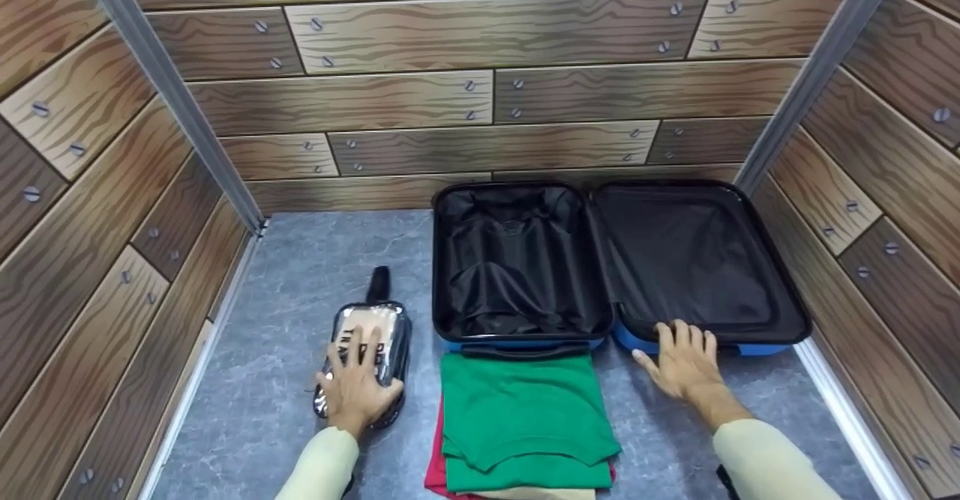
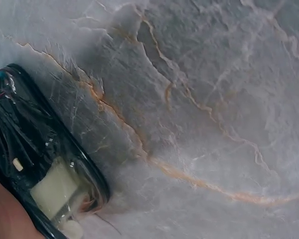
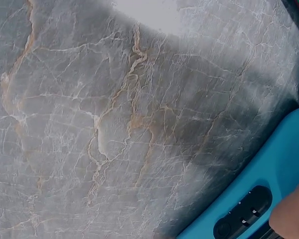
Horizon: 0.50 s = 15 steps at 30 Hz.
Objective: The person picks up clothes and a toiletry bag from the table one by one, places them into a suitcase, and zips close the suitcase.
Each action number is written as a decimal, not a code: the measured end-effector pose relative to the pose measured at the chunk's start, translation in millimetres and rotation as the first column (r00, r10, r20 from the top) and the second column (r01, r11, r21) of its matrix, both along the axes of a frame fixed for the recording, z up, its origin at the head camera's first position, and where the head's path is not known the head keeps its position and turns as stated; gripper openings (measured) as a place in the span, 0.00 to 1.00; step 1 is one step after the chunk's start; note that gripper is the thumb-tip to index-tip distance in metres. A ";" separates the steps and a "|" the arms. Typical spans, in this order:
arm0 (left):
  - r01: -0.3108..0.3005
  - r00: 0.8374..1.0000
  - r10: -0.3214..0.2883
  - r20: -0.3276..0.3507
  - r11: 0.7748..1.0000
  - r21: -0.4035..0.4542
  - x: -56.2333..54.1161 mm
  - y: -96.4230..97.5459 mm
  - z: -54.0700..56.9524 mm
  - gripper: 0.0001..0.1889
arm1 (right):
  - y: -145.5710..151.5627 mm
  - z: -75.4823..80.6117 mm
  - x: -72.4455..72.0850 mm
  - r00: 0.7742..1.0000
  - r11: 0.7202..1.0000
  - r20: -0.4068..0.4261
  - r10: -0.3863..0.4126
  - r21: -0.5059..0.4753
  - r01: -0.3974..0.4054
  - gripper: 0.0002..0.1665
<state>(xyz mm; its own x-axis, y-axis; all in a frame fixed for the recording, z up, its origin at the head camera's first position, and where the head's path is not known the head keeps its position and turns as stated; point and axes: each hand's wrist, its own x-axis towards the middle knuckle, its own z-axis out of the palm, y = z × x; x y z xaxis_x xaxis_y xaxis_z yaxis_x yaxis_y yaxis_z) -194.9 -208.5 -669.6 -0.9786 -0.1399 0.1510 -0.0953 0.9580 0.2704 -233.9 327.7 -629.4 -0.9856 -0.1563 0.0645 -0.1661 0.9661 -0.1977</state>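
The left grip (image 1: 358, 395) hides part of the lettering (image 1: 346, 342) on the clear pouch (image 1: 393, 357).

Between the left hand (image 1: 355, 393) and right hand (image 1: 684, 365), slightly nearer the body, lies a folded green shirt (image 1: 525, 410), red cloth (image 1: 436, 471) and beige cloth (image 1: 536, 494) peeking from beneath. Grey marbled floor (image 1: 315, 252) surrounds both hands. Beyond them stands a plank-patterned back wall (image 1: 487, 99); similar left wall (image 1: 97, 245) and right wall (image 1: 877, 208) flank them.

Both hands (image 1: 355, 390) (image 1: 684, 365) palm-down; well apart
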 end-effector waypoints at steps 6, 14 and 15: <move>-0.002 1.000 0.003 0.027 1.000 -0.021 2.7 3.5 -1.7 0.50 | 2.8 -3.0 2.2 0.999 1.000 0.038 -0.005 -0.003 0.005 0.41; -0.215 0.970 0.199 0.137 0.970 0.113 -5.8 5.7 7.5 0.68 | -2.1 3.7 0.8 0.997 0.999 0.069 -0.035 0.001 0.035 0.42; -0.253 0.961 0.234 0.145 0.958 0.135 -7.2 6.2 8.8 0.72 | -2.6 4.0 0.8 0.997 0.999 0.073 -0.037 0.001 0.037 0.42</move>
<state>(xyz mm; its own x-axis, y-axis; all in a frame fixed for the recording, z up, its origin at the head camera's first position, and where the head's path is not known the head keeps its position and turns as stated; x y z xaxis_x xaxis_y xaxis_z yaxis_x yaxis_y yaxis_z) -202.0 -202.3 -660.8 -0.9215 -0.3881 -0.0129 -0.3634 0.8502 0.3809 -233.0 325.0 -625.3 -0.9927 -0.1200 -0.0080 -0.1157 0.9713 -0.2080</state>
